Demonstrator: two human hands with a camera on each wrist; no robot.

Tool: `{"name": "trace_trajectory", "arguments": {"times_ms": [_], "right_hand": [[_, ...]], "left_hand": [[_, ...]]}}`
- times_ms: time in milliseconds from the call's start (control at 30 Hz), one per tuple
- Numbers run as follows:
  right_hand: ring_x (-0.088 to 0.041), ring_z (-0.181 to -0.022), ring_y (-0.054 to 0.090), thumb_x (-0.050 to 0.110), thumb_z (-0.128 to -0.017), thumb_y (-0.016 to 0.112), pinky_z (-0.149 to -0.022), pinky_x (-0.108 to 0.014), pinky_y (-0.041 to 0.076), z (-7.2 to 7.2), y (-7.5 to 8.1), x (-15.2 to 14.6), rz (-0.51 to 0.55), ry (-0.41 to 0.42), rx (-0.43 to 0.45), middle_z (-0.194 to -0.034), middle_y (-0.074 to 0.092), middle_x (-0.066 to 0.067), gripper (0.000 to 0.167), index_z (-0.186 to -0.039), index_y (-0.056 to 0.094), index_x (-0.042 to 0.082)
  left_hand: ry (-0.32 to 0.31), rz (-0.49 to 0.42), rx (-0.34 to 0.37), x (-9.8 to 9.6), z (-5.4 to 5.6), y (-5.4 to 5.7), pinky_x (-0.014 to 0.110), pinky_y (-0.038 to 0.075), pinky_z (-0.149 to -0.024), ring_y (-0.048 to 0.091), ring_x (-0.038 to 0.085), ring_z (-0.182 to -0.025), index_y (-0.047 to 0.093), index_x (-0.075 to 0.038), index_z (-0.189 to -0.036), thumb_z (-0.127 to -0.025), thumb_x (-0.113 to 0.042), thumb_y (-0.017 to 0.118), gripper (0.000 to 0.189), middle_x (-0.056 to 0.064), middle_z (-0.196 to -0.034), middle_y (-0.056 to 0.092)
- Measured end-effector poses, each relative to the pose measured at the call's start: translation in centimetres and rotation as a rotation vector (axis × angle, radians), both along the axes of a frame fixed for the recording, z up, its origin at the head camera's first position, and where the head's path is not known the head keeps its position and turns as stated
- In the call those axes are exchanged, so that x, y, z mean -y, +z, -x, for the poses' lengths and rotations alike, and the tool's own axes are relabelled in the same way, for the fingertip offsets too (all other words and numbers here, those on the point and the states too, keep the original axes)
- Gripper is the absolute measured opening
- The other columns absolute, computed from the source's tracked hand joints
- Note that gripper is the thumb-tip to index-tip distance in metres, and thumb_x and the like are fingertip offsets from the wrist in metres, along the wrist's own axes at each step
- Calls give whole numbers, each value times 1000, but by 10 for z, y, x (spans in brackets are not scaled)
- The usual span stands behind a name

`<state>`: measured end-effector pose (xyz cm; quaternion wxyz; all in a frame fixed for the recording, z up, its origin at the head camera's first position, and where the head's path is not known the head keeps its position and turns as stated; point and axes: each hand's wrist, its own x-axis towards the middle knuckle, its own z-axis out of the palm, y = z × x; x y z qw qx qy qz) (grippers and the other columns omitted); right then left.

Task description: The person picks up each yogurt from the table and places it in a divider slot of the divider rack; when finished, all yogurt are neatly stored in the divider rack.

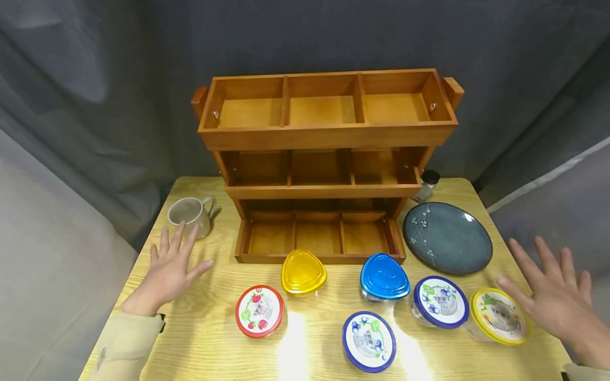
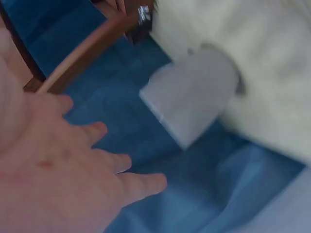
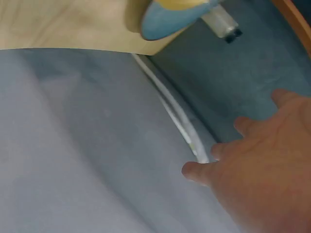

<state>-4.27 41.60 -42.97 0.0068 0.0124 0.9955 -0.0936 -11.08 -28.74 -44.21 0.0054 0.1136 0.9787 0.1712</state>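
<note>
My left hand (image 1: 167, 267) has its fingers spread and holds nothing, just in front of a pale mug (image 1: 190, 214) at the table's left. In the left wrist view the same mug (image 2: 194, 92) shows blurred beyond the fingertips. Out at the right edge, my right hand (image 1: 557, 288) is also spread with nothing in it. Nearest to it is a round tub with a yellow lid (image 1: 501, 316); a dark blue-grey plate (image 1: 448, 238) lies farther back. The right wrist view shows this hand (image 3: 267, 165) apart from the plate's rim (image 3: 165, 24).
A three-tier wooden organizer (image 1: 329, 135) with divided trays stands at the back. Before it are triangular containers with amber (image 1: 303, 271) and blue (image 1: 384, 277) lids, a red-lidded tub (image 1: 259, 311) and blue-rimmed tubs (image 1: 369, 342). A black-capped jar (image 1: 427, 185) stands behind the plate.
</note>
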Motion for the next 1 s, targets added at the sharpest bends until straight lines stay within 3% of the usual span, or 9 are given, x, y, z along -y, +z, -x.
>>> {"name": "trace_trajectory", "arguments": {"times_ms": [167,300,433,500,600,667,733,867,1000], "right_hand": [[-50,-138,-29,56,-97,54,-101,-75,-21,-1,18,17,6,32,-96,-161,-16,-22,89,-161,0,25],[-52,-144,-9,49,-91,68,-109,-74,-9,1,39,42,68,126,-265,-161,8,-27,90,-160,18,19],[-54,-135,31,31,-80,84,-105,-73,25,3,62,80,188,214,-387,-150,37,-27,86,-152,41,12],[-48,-123,48,25,-74,89,-102,-52,45,5,71,102,222,259,-423,-143,47,-22,83,-146,50,11],[-40,-114,58,20,-71,90,-86,-38,55,7,80,141,254,332,-437,-136,55,-15,79,-142,55,12],[-37,-112,60,20,-73,90,-86,-33,56,9,83,167,276,387,-423,-134,58,-15,76,-140,57,10],[-37,-112,61,23,-76,87,-85,-49,56,12,82,195,310,432,-367,-133,58,-16,73,-141,56,8],[-35,-112,62,35,-83,82,-89,-53,54,20,69,244,340,486,-178,-139,54,-16,74,-144,51,6],[-36,-122,56,42,-82,81,-99,-54,49,31,50,284,325,498,6,-148,46,-16,84,-150,44,7]], "left_hand": [[45,-276,135,-4,19,-21,70,24,-109,18,51,-142,14,-5,-159,-101,-49,52,82,27,-159,20],[127,-497,219,-9,34,-43,61,40,-104,38,47,-135,23,0,-156,-103,-46,50,75,27,-153,34],[182,-693,274,-20,47,-61,52,48,-101,46,44,-131,27,2,-154,-103,-39,53,71,27,-149,40],[197,-739,299,-27,51,-69,49,47,-102,45,43,-131,26,3,-154,-103,-35,54,69,27,-150,40],[215,-761,327,-35,55,-78,48,46,-104,44,41,-133,27,3,-154,-104,-31,55,67,25,-151,39],[219,-768,328,-39,58,-84,47,45,-105,45,40,-132,30,5,-152,-103,-28,56,64,25,-149,41],[222,-775,324,-44,60,-89,47,45,-105,46,39,-132,33,5,-151,-103,-26,57,62,25,-148,43],[221,-784,317,-54,64,-96,46,43,-106,44,40,-133,35,6,-150,-102,-26,59,62,27,-148,42],[231,-792,319,-62,66,-99,44,44,-105,44,38,-133,35,7,-149,-101,-21,61,62,28,-146,44]]}}
